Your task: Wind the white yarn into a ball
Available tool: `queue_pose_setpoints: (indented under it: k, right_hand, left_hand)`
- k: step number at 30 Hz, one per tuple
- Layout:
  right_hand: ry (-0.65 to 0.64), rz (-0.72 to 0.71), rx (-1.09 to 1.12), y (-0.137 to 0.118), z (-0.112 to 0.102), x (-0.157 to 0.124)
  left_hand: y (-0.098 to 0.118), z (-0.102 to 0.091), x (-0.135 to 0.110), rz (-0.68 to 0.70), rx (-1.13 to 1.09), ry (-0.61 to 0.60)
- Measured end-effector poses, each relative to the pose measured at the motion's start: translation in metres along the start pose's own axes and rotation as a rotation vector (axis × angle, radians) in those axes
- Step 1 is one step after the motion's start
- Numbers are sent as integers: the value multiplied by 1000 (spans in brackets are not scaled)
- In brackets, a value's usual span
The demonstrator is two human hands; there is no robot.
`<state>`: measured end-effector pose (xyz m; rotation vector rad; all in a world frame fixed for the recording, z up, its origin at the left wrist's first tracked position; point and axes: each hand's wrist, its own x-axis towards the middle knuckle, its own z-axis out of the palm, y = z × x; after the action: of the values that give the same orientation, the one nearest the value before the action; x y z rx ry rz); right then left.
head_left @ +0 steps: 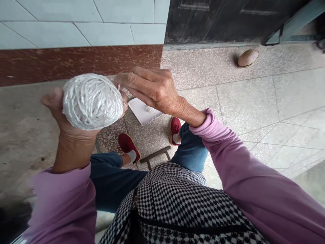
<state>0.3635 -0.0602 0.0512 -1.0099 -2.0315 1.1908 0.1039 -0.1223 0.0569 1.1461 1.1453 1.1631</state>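
Observation:
A large ball of shiny white twine (92, 101) rests in my left hand (58, 110), raised at the left. The thumb shows on the ball's left side and fingertips on its right; the ball hides the palm. My right hand (154, 89) is at the ball's right side, its fingers closed in a pinch. A short bit of white strand (118, 87) shows at those fingertips. Below the right hand, a white tray or sheet (141, 115) lies on the floor, partly covered by the hand. On it sits a small tangle of white twine (149, 108).
A wooden stool or frame bar (156, 154) shows between my legs, near my red shoes (129, 145). Ahead stand a tiled wall (101, 32) with a red-brown base and a dark door (208, 23). A tan rounded object (248, 58) lies by the doorway.

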Motion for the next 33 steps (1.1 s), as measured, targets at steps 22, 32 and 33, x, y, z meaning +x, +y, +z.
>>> queue_pose_setpoints:
  k: [22,32,33]
  right_hand:
    - [-167,332,488,-23,-9,-4]
    - [8,351,631,-29,2,0]
    - [17,339,610,-27,0,1]
  left_hand:
    - [-3,-19,-6,793,1065,-124]
    - [-96,-49,68,299,826,109]
    - [-99,-49,71,310,805,104]
